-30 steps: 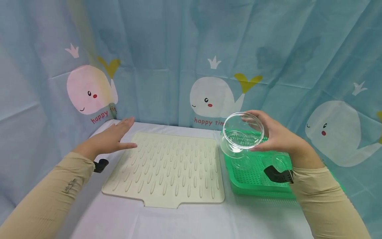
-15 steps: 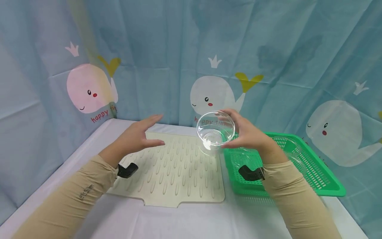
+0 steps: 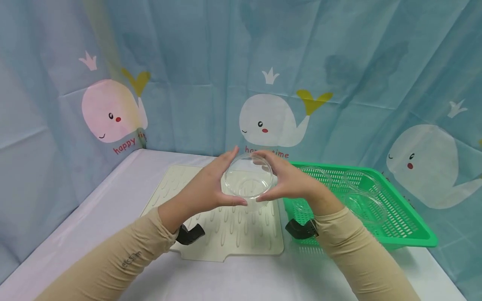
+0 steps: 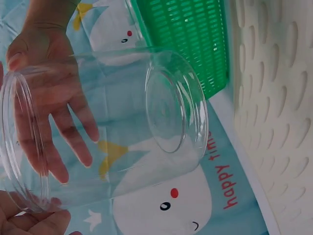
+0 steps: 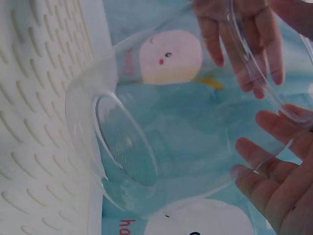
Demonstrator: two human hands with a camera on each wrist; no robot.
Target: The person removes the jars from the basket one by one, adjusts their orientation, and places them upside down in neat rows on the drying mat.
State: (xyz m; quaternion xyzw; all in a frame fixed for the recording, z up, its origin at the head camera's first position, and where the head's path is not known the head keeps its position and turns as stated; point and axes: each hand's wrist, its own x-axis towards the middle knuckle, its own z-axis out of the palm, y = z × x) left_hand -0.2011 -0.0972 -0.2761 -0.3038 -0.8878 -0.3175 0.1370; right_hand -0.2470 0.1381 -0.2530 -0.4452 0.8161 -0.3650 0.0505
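A clear round jar [image 3: 249, 177] is held up between both hands above the cream ribbed draining mat [image 3: 235, 238]. Its rim tilts toward the head camera. My left hand [image 3: 203, 186] holds the jar's left side, thumb below and fingers above. On the right side, my right hand [image 3: 291, 179] grips it near the rim in the same way. Seen from the left wrist, the jar's ringed neck [image 4: 27, 142] lies by the fingers, and its base [image 4: 168, 110] faces the mat. Through the wall in the right wrist view, the left hand's fingers [image 5: 239, 44] show.
To the right of the mat stands a green perforated basket [image 3: 414, 241] holding several clear round containers [image 3: 365, 207]. A white cloth [image 3: 241, 280] covers the table. Behind hangs a blue curtain [image 3: 196, 117] with whale prints.
My right hand has carried the jar left from over the basket to above the mat. My left hand has moved right and taken hold of the jar's left side.
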